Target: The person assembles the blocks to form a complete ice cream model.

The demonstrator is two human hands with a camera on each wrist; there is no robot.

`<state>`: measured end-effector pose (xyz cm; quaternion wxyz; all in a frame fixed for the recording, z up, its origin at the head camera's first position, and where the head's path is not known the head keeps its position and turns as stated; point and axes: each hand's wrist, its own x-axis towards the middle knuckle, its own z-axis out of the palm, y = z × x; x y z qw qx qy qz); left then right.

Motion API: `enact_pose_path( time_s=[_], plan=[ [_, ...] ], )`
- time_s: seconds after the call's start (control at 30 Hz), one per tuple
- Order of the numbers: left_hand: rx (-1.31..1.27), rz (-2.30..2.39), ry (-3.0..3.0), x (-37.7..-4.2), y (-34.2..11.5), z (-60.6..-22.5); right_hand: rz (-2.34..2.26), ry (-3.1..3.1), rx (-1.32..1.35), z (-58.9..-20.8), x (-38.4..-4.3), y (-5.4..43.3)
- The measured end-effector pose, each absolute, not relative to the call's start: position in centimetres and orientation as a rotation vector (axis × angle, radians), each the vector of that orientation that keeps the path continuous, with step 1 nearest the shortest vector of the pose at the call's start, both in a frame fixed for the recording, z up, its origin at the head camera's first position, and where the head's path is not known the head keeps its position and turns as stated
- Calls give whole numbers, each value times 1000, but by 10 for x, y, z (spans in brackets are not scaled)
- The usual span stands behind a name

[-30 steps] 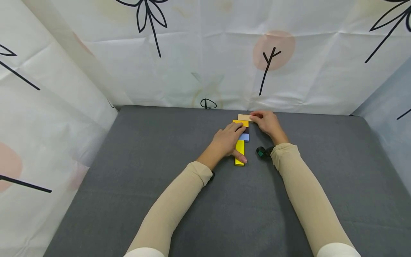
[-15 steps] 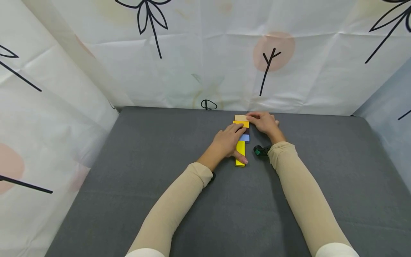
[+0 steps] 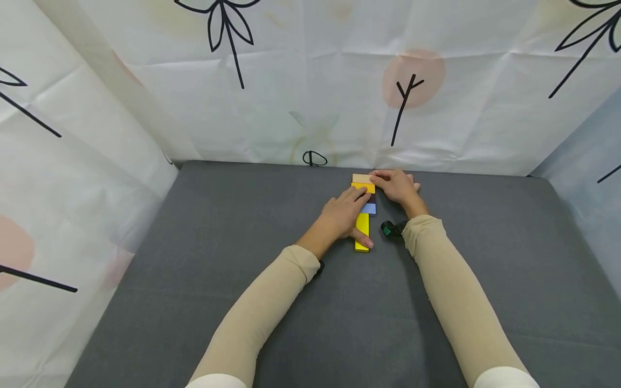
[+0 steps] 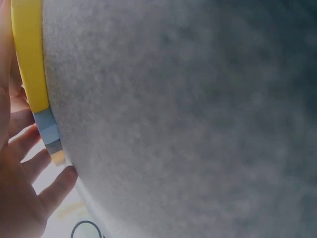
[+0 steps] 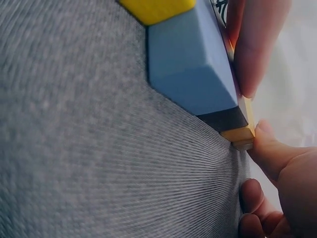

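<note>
Small blocks form a column on the grey cloth in the head view. Nearest is a long yellow block point(image 3: 361, 223) pointing away from me. Beyond it, set crosswise against one another, come a blue block point(image 3: 370, 208), a dark block point(image 3: 372, 198), an orange-yellow block point(image 3: 358, 185) and a beige block point(image 3: 359, 178) at the far end. My left hand point(image 3: 338, 216) lies over the column with fingers extended, its thumb across the yellow block. With thumb and fingertips my right hand point(image 3: 399, 186) pinches the beige block's right end. The right wrist view shows the blue block point(image 5: 188, 64) close up.
Grey cloth point(image 3: 204, 226) covers the table. A white patterned curtain point(image 3: 310, 81) hangs right behind its far edge, and more hangs at the left and right. Beside the column, a black wrist device point(image 3: 392, 229) hangs under the right sleeve.
My right hand has slid the beige block leftward, bringing it roughly in line with the orange-yellow block. The left hand has stayed in place on the column.
</note>
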<state>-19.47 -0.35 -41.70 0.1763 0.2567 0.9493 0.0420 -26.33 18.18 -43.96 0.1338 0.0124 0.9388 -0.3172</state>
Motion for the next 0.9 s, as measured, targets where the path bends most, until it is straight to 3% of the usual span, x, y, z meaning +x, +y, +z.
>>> enact_pose_path(
  time_s=[0.9],
  plan=[
    [860, -64, 2621, -183, -2, -409, -897, 2711, -65, -446, -261, 184]
  ],
)
